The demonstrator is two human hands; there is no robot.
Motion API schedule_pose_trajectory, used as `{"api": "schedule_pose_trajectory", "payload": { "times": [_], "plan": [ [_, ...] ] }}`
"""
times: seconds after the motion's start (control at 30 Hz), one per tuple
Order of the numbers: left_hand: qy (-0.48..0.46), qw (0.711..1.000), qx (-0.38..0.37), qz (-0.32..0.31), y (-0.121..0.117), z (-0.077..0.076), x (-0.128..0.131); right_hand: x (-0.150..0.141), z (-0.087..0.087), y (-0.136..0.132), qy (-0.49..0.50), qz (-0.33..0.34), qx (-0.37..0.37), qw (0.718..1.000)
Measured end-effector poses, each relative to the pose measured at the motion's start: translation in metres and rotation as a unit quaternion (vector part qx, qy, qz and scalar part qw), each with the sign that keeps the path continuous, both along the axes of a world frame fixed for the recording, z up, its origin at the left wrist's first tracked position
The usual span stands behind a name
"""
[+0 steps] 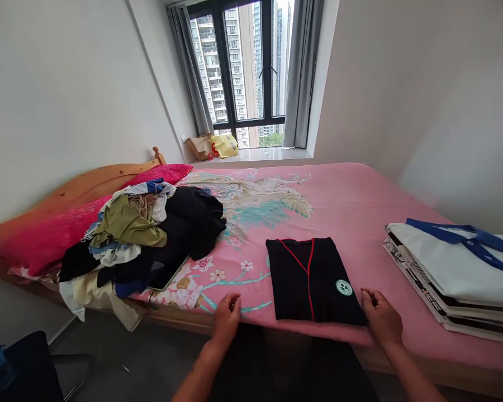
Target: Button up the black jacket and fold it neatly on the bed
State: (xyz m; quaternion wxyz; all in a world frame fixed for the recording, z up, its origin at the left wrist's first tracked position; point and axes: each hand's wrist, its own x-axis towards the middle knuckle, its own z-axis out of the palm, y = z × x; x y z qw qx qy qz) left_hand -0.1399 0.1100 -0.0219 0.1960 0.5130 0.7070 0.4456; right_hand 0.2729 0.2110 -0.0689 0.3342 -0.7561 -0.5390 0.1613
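Observation:
A black garment with red trim (291, 282) lies folded in a flat rectangle near the front edge of the bed. It has a round white-and-green badge at its lower right. My left hand (226, 317) is off to the left of the garment, above the bed's edge, fingers loosely curled and holding nothing. Close beside the garment's lower right corner is my right hand (381, 317), its fingers loosely bent with a gap at the thumb. Whether its fingertips touch the cloth I cannot tell. No cloth shows inside either hand.
A loose heap of clothes (129, 220) spreads over the bed's left side, partly hanging off the edge. Folded clothes are stacked at the right, topped by a white shirt with a blue collar (452, 262). Red pillows (67, 231) rest against the wooden headboard (109, 177). A dark chair (23, 368) stands lower left.

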Motion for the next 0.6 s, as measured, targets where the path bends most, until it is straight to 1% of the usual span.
{"api": "schedule_pose_trajectory", "payload": {
  "times": [0.07,0.13,0.17,0.2,0.23,0.27,0.33,0.43,0.53,0.6],
  "plan": [
    [0.083,0.996,0.005,0.039,-0.001,0.008,-0.048,-0.001,-0.005,0.0,-0.008,0.004,0.003,1.0],
    [0.143,0.988,-0.008,0.063,-0.003,0.012,-0.087,-0.002,-0.008,0.001,-0.012,0.004,0.004,1.0],
    [0.167,0.984,-0.016,0.065,-0.004,0.012,-0.1,-0.003,-0.009,0.001,-0.014,0.004,0.007,1.0],
    [0.189,0.98,-0.024,0.059,-0.006,0.009,-0.107,-0.004,-0.01,0.002,-0.015,0.005,0.011,1.0],
    [0.21,0.976,-0.03,0.046,-0.007,0.005,-0.109,-0.005,-0.009,0.003,-0.016,0.006,0.017,1.0],
    [0.233,0.971,-0.034,0.033,-0.008,0.0,-0.106,-0.006,-0.009,0.004,-0.016,0.008,0.025,1.0],
    [0.28,0.959,-0.035,0.022,-0.009,-0.014,-0.087,-0.008,-0.007,0.004,-0.013,0.009,0.04,0.999],
    [0.327,0.943,-0.025,0.051,-0.009,-0.032,-0.045,-0.01,-0.005,0.005,-0.006,0.007,0.051,0.999],
    [0.329,0.942,-0.016,0.069,-0.007,-0.04,-0.012,-0.011,-0.006,0.004,-0.009,-0.001,0.059,0.998],
    [0.322,0.944,-0.012,0.065,-0.005,-0.041,0.0,-0.011,-0.006,0.003,-0.009,-0.006,0.068,0.998]
  ]
}}
